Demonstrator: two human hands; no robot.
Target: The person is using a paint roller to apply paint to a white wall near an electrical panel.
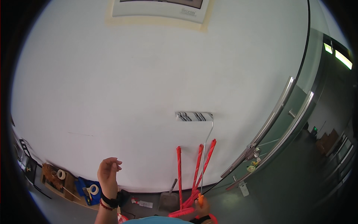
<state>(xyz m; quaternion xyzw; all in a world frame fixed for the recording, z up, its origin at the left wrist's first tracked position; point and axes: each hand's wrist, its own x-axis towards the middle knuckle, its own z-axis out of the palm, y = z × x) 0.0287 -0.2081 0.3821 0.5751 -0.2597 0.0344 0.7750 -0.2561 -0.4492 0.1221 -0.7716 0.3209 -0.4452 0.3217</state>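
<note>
My right hand (pixel 203 209), low at the centre right, is closed round the orange handle (pixel 201 200) of a paint roller. The roller's thin metal rod rises to a white sleeve with dark stripes (pixel 194 116), which lies level against the white wall (pixel 130 93). My left hand (pixel 108 177) is raised in front of the wall at the lower left. It holds nothing; its fingers are loosely bent, and a dark band and a red bead bracelet circle the wrist.
Red-handled brooms (pixel 179 168) lean on the wall by a grey dustpan (pixel 169 201). A white spray bottle (pixel 143 203) lies on the floor. Tape rolls (pixel 94 189) and tools rest on a low wooden bench at left. A glass door with metal handles (pixel 276 104) stands at right.
</note>
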